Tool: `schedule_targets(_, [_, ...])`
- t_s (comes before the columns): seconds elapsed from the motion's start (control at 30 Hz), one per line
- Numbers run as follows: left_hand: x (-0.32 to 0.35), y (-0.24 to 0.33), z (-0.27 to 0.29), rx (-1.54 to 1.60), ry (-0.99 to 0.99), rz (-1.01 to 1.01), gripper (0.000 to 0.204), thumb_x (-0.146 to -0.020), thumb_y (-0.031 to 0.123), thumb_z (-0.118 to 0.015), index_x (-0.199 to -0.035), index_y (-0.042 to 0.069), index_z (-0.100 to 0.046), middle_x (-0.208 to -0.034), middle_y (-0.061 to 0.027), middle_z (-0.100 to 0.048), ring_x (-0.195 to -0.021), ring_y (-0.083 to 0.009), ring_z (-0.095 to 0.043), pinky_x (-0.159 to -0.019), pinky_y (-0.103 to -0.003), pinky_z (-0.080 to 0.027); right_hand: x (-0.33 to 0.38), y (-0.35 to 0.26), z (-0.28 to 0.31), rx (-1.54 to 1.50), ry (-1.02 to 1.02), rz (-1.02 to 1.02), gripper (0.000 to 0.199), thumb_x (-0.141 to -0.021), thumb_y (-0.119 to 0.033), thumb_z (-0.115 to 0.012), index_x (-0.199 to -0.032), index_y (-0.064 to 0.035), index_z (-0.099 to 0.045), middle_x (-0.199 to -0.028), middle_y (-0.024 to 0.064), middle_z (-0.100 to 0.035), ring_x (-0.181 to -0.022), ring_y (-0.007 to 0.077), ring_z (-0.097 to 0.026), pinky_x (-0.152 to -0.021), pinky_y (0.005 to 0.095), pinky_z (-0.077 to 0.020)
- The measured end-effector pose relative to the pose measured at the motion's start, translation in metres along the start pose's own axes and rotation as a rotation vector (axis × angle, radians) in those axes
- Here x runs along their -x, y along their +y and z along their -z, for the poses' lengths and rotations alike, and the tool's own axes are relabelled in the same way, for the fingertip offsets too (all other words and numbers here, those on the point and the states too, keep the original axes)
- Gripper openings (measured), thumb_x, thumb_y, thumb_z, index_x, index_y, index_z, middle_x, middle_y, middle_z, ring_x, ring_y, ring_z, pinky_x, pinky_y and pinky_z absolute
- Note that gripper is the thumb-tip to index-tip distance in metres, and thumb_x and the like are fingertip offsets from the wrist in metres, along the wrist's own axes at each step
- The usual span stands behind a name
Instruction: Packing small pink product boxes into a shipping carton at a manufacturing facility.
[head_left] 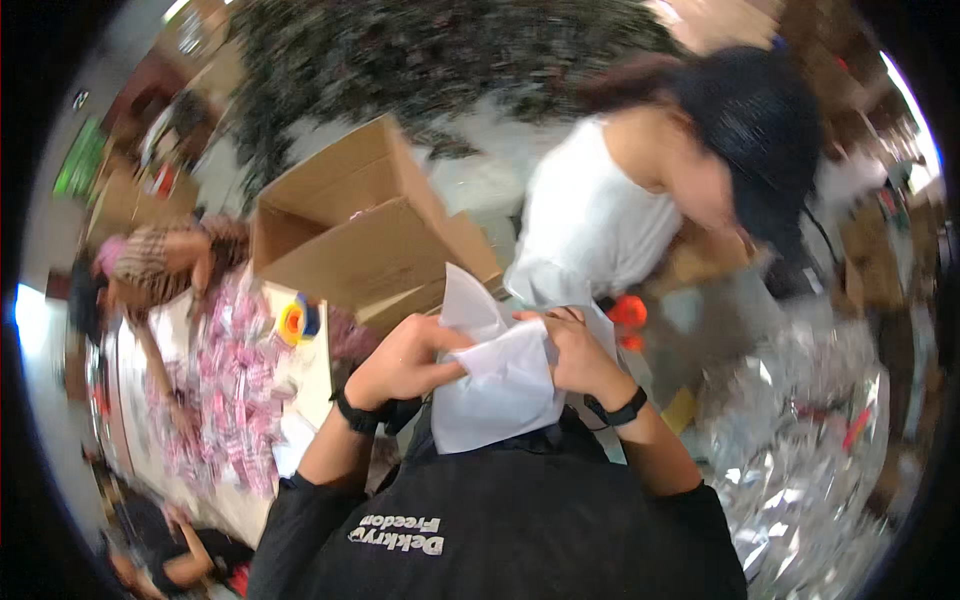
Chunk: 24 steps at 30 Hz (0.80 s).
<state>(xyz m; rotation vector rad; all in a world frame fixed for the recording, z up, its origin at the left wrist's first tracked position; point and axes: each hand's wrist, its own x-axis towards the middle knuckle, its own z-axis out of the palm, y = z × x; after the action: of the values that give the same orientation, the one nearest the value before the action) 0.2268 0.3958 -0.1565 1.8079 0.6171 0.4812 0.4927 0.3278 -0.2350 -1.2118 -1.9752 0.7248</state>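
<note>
A thin, creased white sheet (pixel 495 395) hangs in front of my chest; whether it is paper or plastic film I cannot tell. At its left side my left hand (pixel 410 360) is closed, with thumb and fingers pinching the sheet. My right hand (pixel 582 355) grips its upper right part, the fingertips partly hidden by folds. One corner of the sheet stands up between the hands. Both wrists wear dark bands.
An open cardboard box (pixel 350 220) stands ahead on the left. Pink-and-white packets (pixel 235 390) and a tape roll (pixel 292 322) lie on a table at left. A person in white (pixel 610 210) bends close ahead; others work at left. Clear plastic packages (pixel 800 450) are heaped at right.
</note>
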Motion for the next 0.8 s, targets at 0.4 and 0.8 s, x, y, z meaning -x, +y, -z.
schedule_targets(0.4, [0.175,-0.155,-0.067,-0.074,0.539,0.837,0.022,-0.084,0.019,-0.062,-0.087,0.001,-0.073,-0.074,-0.0208,-0.067,-0.066,-0.0328,-0.065,-0.063,-0.04,-0.049,-0.06,0.085,-0.218,0.332,-1.071,-0.102,0.034,-0.078,-0.02,-0.066,-0.111,-0.0175,-0.073,-0.107,0.0153,-0.071,-0.104,0.0341,-0.065,-0.093,0.0502,-0.0478])
schedule_targets(0.8, [0.28,-0.268,-0.109,0.686,1.081,0.978,0.036,-0.095,0.029,-0.062,-0.073,0.001,-0.069,-0.061,-0.0017,-0.059,-0.053,-0.0114,-0.051,-0.052,-0.031,-0.042,-0.135,0.129,-0.318,0.173,-1.268,-0.013,0.034,-0.07,-0.021,-0.071,-0.101,-0.0069,-0.072,-0.096,0.0197,-0.069,-0.091,0.0382,-0.065,-0.081,0.0428,-0.0515])
